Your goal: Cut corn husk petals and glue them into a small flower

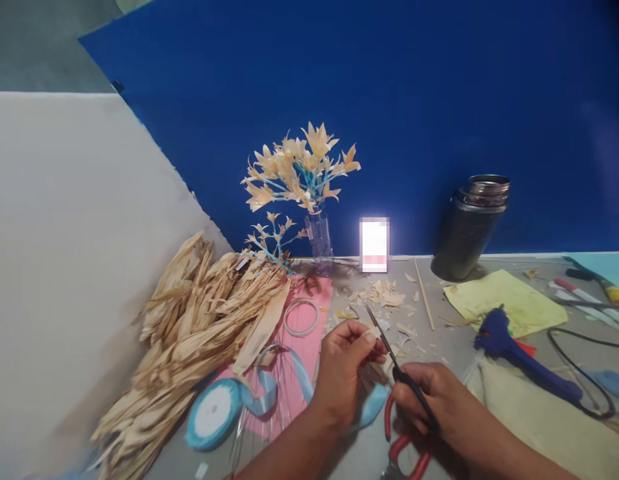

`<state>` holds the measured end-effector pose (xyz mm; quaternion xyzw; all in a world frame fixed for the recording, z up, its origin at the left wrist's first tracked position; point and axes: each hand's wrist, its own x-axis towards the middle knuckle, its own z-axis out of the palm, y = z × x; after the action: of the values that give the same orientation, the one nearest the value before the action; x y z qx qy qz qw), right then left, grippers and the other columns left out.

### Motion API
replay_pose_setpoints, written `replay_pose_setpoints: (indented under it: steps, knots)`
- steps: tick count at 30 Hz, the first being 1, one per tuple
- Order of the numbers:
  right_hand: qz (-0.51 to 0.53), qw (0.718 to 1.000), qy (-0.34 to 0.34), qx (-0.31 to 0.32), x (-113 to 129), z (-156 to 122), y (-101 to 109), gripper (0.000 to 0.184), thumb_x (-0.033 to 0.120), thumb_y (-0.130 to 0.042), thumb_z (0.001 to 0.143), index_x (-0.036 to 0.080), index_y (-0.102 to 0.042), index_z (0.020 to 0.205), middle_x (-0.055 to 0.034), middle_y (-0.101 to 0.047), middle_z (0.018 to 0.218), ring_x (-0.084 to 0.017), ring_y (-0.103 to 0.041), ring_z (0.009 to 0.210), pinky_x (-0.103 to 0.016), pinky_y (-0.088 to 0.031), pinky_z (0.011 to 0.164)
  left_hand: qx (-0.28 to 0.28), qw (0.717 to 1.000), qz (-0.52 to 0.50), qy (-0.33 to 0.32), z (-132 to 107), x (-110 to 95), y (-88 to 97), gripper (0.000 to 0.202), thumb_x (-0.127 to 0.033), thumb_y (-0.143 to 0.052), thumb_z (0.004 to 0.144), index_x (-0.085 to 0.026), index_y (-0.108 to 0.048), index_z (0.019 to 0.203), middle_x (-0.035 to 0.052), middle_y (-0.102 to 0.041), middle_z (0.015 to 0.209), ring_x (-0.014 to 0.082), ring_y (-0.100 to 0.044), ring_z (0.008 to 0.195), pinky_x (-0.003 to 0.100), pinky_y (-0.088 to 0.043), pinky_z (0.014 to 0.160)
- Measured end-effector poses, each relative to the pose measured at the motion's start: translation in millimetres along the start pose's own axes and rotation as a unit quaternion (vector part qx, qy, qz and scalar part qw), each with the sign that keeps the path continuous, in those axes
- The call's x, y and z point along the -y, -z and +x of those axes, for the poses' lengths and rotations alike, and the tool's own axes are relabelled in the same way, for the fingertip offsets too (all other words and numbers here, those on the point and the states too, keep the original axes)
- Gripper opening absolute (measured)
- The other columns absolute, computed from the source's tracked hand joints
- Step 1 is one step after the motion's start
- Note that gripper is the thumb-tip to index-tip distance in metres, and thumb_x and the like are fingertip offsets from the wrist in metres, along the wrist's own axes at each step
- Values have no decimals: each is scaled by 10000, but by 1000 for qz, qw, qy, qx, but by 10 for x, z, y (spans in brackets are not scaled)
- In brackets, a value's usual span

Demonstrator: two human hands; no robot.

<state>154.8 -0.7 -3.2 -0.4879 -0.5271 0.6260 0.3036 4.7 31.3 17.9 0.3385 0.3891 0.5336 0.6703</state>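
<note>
My left hand (347,363) is closed in a pinch on a small pale piece of dried husk (371,336). In my right hand (432,397) is a pair of scissors (382,331) with dark handles, its blades pointing up and to the left. The blades lie right beside the left fingertips and the husk piece; whether they touch it I cannot tell. Under my right hand, a red-handled tool (404,450), partly hidden, rests on the table. Pale husk scraps (384,293) are scattered just beyond my hands.
Dried husks (214,320) heap at the left, near a blue ribbon spool (213,413) and pink sheet (317,300). Husk flowers (289,167) stand in a clear bottle (319,240). At right are a dark flask (467,230), a blue glue gun (527,357) and yellow paper (509,303).
</note>
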Motion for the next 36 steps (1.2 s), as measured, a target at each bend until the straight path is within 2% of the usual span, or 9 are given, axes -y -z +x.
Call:
replay_pose_setpoints:
  steps: [4,8,12,15,20,25,28,32,36]
  knots:
    - [49,999,-16,17,-61,9,7,530,626,-734,729,204,-462,556,50,-451,442,-79,-351,425,-219,-226,430,-9,1000,0,0,12,-24,21,187,-267,-772,711,-156,-626,676,20,-644,649,129,-567,627,267,-457,660]
    - [121,991,10,-53,-60,37,32,406,471,-847,677,176,-568,677,45,-526,566,-87,-425,499,-208,-327,467,0,999,-15,34,9,-39,25,182,-248,-774,675,-156,-618,655,8,-623,599,109,-546,583,241,-414,626]
    - [205,973,22,-108,22,27,73,371,351,-875,670,191,-623,890,24,-619,738,-116,-528,604,-206,-401,511,42,995,15,85,0,-3,21,171,-220,-770,622,-146,-616,618,18,-615,557,105,-527,537,243,-394,599]
    - [216,970,35,-105,68,0,92,358,315,-879,664,192,-620,879,22,-627,707,-138,-573,620,-223,-433,539,90,988,60,115,0,34,29,193,-208,-795,588,-135,-616,597,32,-620,551,107,-531,530,240,-378,578]
    - [214,965,55,-139,60,-12,94,368,376,-864,679,192,-609,868,-6,-656,701,-178,-605,633,-274,-467,587,108,983,-15,149,2,92,43,240,-280,-819,616,-143,-642,703,40,-655,621,140,-580,568,279,-436,622]
    - [190,961,63,-190,-17,23,116,372,432,-855,691,195,-620,855,17,-611,690,-147,-545,616,-246,-433,569,65,990,-38,119,-21,165,1,244,-232,-843,606,-131,-656,725,29,-662,647,119,-583,595,262,-435,668]
    - [176,968,58,-169,-74,44,106,388,453,-857,703,190,-625,867,19,-594,687,-133,-518,603,-238,-413,560,46,993,-41,103,-16,120,-9,190,-215,-814,613,-127,-663,689,24,-653,648,112,-567,590,257,-429,655]
    - [154,987,25,-36,-161,55,54,497,642,-757,755,186,-560,745,60,-446,566,-81,-331,482,-231,-250,455,27,997,-42,53,36,-50,30,108,-200,-750,617,-139,-673,660,20,-646,635,129,-577,592,269,-444,642]
    - [54,997,34,40,-183,31,8,621,789,-661,736,186,-524,680,24,-492,584,-107,-384,533,-240,-280,487,27,998,-40,31,68,-141,54,92,-203,-727,614,-148,-656,633,19,-639,620,142,-586,579,286,-462,636]
